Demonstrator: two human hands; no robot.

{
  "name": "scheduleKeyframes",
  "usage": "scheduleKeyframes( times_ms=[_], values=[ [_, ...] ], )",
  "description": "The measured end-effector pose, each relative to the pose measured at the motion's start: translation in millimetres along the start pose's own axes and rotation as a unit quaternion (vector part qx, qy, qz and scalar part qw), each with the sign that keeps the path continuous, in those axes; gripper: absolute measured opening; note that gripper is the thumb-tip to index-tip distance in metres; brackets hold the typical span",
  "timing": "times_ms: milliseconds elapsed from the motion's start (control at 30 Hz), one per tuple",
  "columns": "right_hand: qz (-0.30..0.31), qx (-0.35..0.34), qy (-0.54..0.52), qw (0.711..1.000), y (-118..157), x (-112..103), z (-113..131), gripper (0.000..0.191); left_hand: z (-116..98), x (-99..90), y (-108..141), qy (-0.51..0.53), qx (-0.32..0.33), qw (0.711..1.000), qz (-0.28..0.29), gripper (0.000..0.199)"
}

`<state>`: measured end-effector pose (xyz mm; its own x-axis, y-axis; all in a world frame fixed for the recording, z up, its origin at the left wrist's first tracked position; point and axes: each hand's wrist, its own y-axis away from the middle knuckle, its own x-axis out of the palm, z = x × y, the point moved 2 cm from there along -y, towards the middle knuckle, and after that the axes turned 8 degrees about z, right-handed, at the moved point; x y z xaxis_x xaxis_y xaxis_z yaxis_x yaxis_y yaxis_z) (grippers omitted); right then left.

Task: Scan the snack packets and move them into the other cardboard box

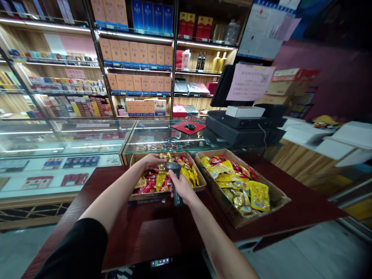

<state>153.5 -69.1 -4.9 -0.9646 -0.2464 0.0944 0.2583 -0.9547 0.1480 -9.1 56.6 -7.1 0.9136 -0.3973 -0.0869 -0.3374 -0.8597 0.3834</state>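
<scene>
My right hand [182, 186] is wrapped round the handle of a dark handheld barcode scanner [173, 166], its head pointing away from me over the left carton. Just left of the scanner head, my left hand [152, 161] reaches over the same carton, fingers closed on a gold snack packet [163, 156]; the scanner hides part of the fingertips. Red, yellow and gold snack packets fill this left cardboard carton [200, 188]. Beside it, to the right, a second cardboard carton [229, 215] holds more yellow, gold and red packets [259, 195].
Both cartons stand on a dark red table [145, 236]. Behind it runs a glass display counter [151, 133] with a mouse [190, 126] on a red mat, and a monitor [222, 87] on a black cash drawer [232, 130]. Shelves of boxes and bottles line the wall.
</scene>
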Motion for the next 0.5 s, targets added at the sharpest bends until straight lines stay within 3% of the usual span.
scheduleKeyframes(
  times_ms=[333, 500],
  values=[
    [0.001, 0.0, -0.011, 1.0, 0.1, -1.3, 0.0, 0.038, 4.2, -3.0, -9.6, 0.013, 0.002, 1.0, 0.005, 0.047],
    [-0.005, -0.016, -0.026, 1.0, -11.9, -12.7, 12.9, 0.031, -0.7, 0.0, -1.5, 0.038, 0.006, 0.999, 0.002, 0.046]
  ],
)
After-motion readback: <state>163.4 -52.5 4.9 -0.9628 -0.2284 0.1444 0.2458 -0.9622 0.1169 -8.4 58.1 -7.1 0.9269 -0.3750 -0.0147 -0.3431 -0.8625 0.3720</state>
